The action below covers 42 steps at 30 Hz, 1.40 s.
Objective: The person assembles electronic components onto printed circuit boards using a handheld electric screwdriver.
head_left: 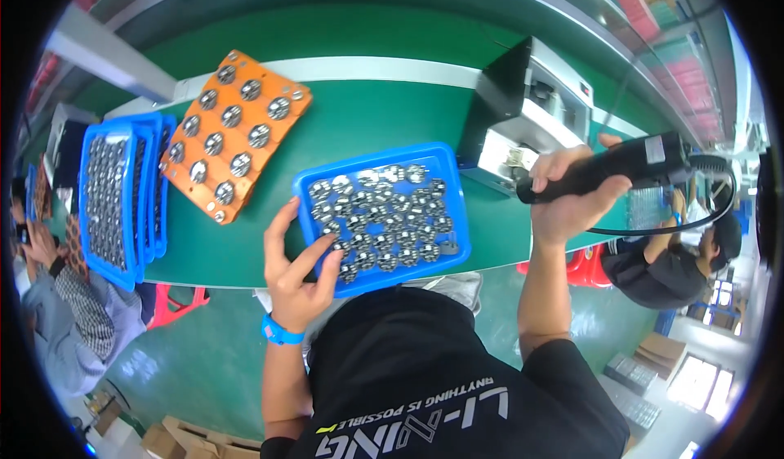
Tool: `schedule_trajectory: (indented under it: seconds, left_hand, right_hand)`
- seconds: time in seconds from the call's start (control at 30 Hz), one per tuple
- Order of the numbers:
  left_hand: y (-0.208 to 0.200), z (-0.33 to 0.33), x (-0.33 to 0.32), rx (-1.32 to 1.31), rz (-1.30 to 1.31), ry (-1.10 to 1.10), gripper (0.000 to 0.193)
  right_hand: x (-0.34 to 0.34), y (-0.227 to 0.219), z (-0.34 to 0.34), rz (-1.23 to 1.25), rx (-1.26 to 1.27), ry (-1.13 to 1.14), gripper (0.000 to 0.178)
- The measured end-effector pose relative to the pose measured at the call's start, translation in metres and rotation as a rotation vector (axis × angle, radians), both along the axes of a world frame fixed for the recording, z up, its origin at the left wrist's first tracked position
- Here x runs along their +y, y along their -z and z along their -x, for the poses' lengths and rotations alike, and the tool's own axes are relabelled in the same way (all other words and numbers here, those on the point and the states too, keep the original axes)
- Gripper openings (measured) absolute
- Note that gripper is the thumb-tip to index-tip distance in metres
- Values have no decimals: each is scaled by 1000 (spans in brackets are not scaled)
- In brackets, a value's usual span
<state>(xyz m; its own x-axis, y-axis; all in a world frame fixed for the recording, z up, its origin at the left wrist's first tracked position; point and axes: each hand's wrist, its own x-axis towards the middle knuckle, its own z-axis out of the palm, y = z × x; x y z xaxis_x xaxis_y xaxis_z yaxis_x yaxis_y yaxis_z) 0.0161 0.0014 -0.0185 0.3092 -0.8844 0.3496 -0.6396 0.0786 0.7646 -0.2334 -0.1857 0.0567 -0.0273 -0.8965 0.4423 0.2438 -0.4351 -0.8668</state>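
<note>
Fingers (287,224) of our left hand (296,271) are spread loosely and reach over the near left corner of the blue tray (453,183), with the fingertips touching the small round metal parts (384,214) heaped inside; we cannot tell whether one of the parts is pinched between thumb and forefinger. A blue wristband (279,331) sits on that wrist. Our right hand (572,198) is closed tightly around the black handle of a powered screwdriver (608,167), held up and off to the right of the tray, with its black cable (702,206) looping away to the right.

The blue tray lies on the green surface (367,116), near its front edge and right in front of us. To the tray's left, well apart from it, rests an orange fixture plate (237,132), tilted on the surface, with round parts seated in rows of pockets. Farther left stands a stack of blue trays (122,198) filled with more of the same small parts. Just behind the tray's right corner is a black and grey machine box (523,108).

At the left edge a seated person in a grey sleeve (57,328) is at work, and at the right another person in dark clothing (661,271) sits beyond the surface.
</note>
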Motion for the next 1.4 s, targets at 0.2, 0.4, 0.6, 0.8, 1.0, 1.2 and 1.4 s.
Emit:
schedule_trajectory:
  seconds: [0.2,0.4,0.6,0.8,1.0,1.2,1.4]
  left_hand:
    - [-1,-6,2,35,-8,31,19]
    - [0,-11,3,40,41,1,14]
    - [0,-15,4,72,36,-2,14]
    - [0,-18,5,56,60,8,14]
    - [0,-17,4,41,61,3,13]
    - [0,-18,4,53,58,0,12]
    - [-1,-18,4,39,43,1,12]
  right_hand:
    - [54,16,-71,33,-190,-344,90]
    - [77,47,-144,37,-195,-443,92]
    - [79,51,-159,-7,-108,-435,88]
    - [81,57,-165,-1,-79,-440,85]
    - [83,57,-168,41,-26,-471,83]
    - [85,56,-170,33,-22,-442,83]
    - [83,53,-173,-125,40,-585,85]
